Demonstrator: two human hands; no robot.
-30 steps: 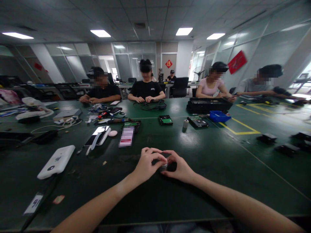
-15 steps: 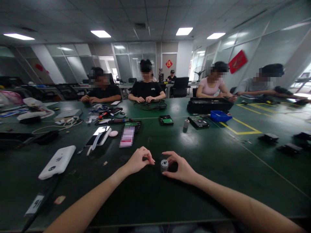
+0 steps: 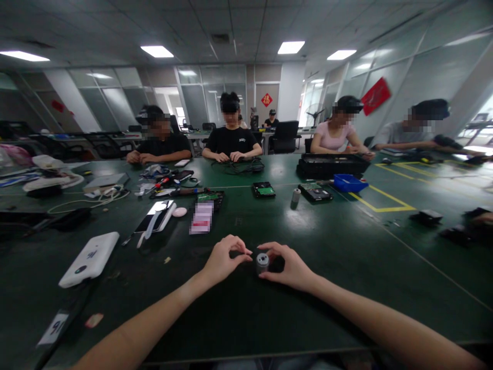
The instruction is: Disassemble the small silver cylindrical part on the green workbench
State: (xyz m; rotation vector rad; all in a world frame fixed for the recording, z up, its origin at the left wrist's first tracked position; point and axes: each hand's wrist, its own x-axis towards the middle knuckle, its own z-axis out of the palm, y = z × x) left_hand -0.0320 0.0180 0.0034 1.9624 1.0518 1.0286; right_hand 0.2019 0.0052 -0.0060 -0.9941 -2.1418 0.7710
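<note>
A small grey metal cylinder (image 3: 262, 263) with holes in its top face stands upright on the green table (image 3: 215, 324). My right hand (image 3: 288, 264) is wrapped round it from the right, thumb at the near side and fingers at the far side. Just left of the cylinder is my left hand (image 3: 227, 257), its thumb and index finger stretched toward it with a narrow space between their tips. Nothing can be made out between those fingertips.
Beyond my hands lie a phone (image 3: 201, 217), a circuit-board drive (image 3: 264, 189), another drive (image 3: 316, 191), a second cylinder (image 3: 296, 195) and a blue tray (image 3: 349, 183). A white device (image 3: 90, 258) lies left. Several people sit across the table.
My left hand has moved right, closer to the cylinder, and its thumb and index finger have straightened. My right hand stays around the cylinder.
</note>
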